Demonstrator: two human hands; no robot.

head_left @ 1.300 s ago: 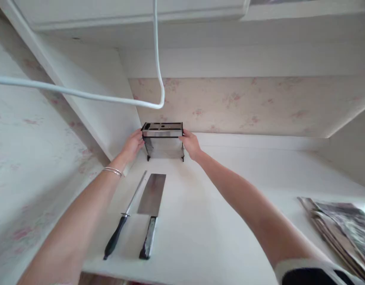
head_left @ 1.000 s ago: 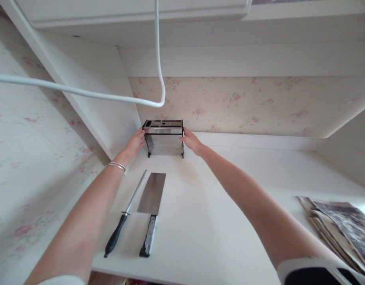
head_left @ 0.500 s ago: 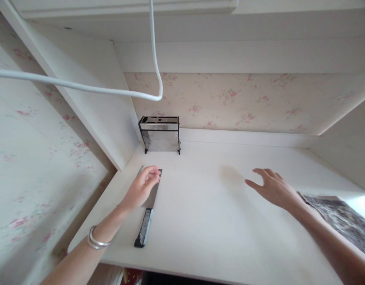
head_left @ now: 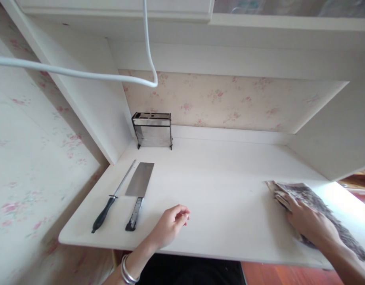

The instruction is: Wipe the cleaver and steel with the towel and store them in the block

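My right hand (head_left: 311, 223) grips the folded left edge of a grey-brown mottled towel (head_left: 319, 200) at the right end of the white countertop (head_left: 212, 190). Loosely curled, with nothing visible in it, my left hand (head_left: 172, 225) hovers over the front of the counter, a silver bangle on its wrist. To its left lies a cleaver (head_left: 142, 180), its broad blade pointing away and its worn black handle towards me. Further left, a sharpening steel (head_left: 123, 180) with a black handle lies roughly parallel to the cleaver.
A slotted metal knife block (head_left: 152, 132) with clear sides stands at the back left, against the side panel. A white cable (head_left: 81, 73) hangs across the upper left, close to the camera. White cabinets (head_left: 119, 12) overhang the counter.
My right hand has moved right and taken hold of the towel. My left hand has moved away from above the cleaver, towards the front, uncovering cleaver and sharpening steel. The view has shifted right.
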